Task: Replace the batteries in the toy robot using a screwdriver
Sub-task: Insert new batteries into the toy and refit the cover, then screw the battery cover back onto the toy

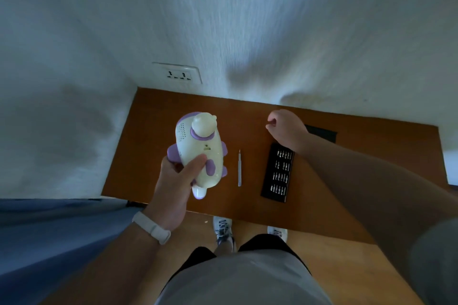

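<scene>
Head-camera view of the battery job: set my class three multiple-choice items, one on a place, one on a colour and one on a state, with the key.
1. Where is the screwdriver?
A) on the table, between the toy robot and the bit case
B) on the floor
C) in a drawer

2. What colours is the toy robot?
A) red and black
B) all green
C) white and purple

3. What state is the toy robot in?
A) lying flat on the table
B) gripped in the left hand
C) standing in the bit case

Key:
1 A, it lies on the wood between the two, with no hand on it.
2 C, the body is white with purple parts.
3 B, the fingers and thumb curl round its lower body.
</scene>
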The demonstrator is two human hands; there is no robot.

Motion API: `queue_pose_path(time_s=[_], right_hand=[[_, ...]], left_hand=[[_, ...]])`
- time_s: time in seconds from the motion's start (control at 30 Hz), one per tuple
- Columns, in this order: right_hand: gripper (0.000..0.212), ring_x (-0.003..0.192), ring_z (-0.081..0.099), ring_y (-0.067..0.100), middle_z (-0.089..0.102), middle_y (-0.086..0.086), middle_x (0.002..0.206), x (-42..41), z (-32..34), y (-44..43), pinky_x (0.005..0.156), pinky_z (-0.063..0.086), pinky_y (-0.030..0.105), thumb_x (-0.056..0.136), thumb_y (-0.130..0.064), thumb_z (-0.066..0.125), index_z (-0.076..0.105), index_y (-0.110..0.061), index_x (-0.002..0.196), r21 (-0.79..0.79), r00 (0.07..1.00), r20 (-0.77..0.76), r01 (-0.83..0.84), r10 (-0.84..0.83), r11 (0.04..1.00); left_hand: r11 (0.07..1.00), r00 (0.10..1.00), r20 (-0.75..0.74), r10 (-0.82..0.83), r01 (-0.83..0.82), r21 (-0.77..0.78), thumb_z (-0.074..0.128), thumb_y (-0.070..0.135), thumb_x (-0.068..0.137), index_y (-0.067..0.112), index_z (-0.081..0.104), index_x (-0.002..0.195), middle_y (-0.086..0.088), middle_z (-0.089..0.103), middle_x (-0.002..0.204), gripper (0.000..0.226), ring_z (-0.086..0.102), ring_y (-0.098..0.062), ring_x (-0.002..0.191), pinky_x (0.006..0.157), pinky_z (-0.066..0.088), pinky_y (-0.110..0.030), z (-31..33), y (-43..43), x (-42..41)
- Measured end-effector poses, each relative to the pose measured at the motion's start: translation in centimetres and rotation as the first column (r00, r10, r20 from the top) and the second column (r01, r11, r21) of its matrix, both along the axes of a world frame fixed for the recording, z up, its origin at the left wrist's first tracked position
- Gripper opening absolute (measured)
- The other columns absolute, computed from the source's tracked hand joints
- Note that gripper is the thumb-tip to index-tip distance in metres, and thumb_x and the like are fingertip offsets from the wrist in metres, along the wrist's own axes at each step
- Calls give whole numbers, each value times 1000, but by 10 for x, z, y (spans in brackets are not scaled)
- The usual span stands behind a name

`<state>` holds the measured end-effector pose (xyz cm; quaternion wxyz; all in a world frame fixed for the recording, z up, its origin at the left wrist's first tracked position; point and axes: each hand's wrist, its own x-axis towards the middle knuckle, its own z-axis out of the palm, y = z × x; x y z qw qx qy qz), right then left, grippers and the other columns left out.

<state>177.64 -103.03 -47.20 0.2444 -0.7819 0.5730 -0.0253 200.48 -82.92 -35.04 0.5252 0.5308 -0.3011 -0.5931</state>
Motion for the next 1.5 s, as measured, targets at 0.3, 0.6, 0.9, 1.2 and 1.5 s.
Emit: queue_pose_path(time_s=[0.3,0.6,0.9,1.2,1.5], right_hand=[[25,101,61,23,65,9,115,8,-3,-2,84,48,31,97,-20,59,63,-8,118,11,1000,-17,24,-24,1000],[22,103,61,25,61,11,122,14,13,-3,93,51,38,101,-16,52,66,-5,114,109,993,-117,10,3,994],[23,103,63,24,65,10,118,11,12,-5,93,51,38,102,-16,51,67,-5,114,116,995,-98,-16,27,993],[13,86,59,18,64,7,104,0,-11,-2,73,39,25,96,-17,61,68,-9,104,11,999,39,23,-24,1000],[17,94,59,19,62,5,107,-3,-10,-1,80,43,25,96,-13,61,65,-9,112,29,998,51,23,-25,999]], left_hand=[[1000,1000,-25,-8,8,2,70,32,85,34,67,118,-8,72,115,33,72,-36,101,77,60,-34,-3,-5,-1],[1000,1000,1,-22,22,-15,71,33,84,39,68,113,-2,72,110,31,72,-31,101,75,60,-32,-12,-7,-6],[999,999,11,-36,36,10,66,29,89,33,60,127,-11,67,122,38,69,-35,107,84,60,-45,-32,-11,-5],[992,999,-41,-25,30,123,54,15,87,13,36,150,-25,52,141,66,49,-46,130,95,52,-56,-62,-15,1],[988,999,-16,-52,54,143,64,21,81,13,35,150,-23,50,143,75,47,-42,133,97,50,-64,-69,-29,0]])
